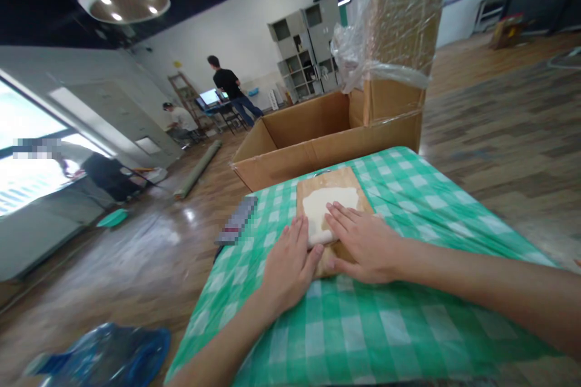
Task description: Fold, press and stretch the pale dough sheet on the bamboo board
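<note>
A flat sheet of white dough [324, 205] lies on a wooden cutting board [329, 182] on a table with a green-and-white checked cloth [408, 205]. My left hand [288, 269] lies flat with fingers apart, its fingertips touching the near left edge of the dough. My right hand [363, 242] rests palm down on the near end of the dough and the board, fingers spread toward the left. Neither hand grips anything.
A large open cardboard box [318, 133] stands just beyond the table, with a plastic-wrapped carton [399, 30] behind it. A blurred flat object [236, 221] lies at the cloth's left edge. Blue plastic [113, 354] is on the wooden floor at lower left. People are far off.
</note>
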{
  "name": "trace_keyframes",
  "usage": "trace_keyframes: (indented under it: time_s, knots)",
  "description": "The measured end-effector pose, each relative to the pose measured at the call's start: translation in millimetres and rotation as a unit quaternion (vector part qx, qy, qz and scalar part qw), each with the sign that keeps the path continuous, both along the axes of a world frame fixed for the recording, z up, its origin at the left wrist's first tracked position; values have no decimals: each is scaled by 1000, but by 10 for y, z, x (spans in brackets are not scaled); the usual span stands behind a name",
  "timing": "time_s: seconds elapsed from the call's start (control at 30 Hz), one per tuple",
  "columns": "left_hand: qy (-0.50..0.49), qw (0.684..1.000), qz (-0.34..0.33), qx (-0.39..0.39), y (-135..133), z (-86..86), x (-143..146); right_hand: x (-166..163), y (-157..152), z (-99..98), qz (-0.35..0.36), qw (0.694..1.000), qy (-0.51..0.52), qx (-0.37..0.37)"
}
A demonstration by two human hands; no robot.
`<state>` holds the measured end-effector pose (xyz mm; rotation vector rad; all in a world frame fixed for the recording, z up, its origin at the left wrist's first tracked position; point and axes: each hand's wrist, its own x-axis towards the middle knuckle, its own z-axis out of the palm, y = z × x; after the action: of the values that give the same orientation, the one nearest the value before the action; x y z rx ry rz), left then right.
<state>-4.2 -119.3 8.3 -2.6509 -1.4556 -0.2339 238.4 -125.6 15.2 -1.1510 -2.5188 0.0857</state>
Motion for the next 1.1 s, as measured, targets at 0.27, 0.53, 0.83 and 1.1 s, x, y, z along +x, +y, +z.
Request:
trace_keyframes:
  time_s: [0.27, 0.53, 0.83, 1.1]
  knots:
    - [-5, 999, 22, -30, 337, 44, 55, -16, 324, -22, -18, 1000, -9, -8]
    - [40, 999, 0, -11, 1059, 36, 145, -23, 951, -9, -26, 997, -44, 55]
    - [0, 999, -8, -42, 267, 115, 34, -48, 222, -8, -16, 1000, -9, 2]
    - [12, 997, -68, -18, -143, 61, -72, 4, -190, -85, 9, 1000, 11, 11]
